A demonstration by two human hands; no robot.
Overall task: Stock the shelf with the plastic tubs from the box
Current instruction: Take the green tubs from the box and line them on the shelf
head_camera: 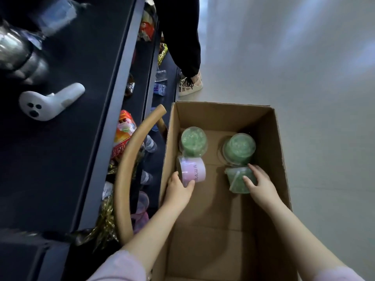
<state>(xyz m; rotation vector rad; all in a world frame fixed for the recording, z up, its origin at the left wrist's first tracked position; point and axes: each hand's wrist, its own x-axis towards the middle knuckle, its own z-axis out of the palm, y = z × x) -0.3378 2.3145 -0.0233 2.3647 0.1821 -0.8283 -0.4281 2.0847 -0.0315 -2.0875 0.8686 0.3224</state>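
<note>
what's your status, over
Left hand grips pink tub, right hand grips green tub, inside box. Two more green tubs behind. Tan bar between box and shelf.

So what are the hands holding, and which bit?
The left hand grips the pink tub round its near side; the right hand grips a green tub by its right side.

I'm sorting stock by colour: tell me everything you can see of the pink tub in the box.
The pink tub is a small, glossy, plastic-looking cylinder with dark characters written along its side. It lies on its side on the floor of the cardboard box, by the left wall, just before a green tub; whether they touch is unclear. The left hand grips its near side, fingers curled round it.
</note>
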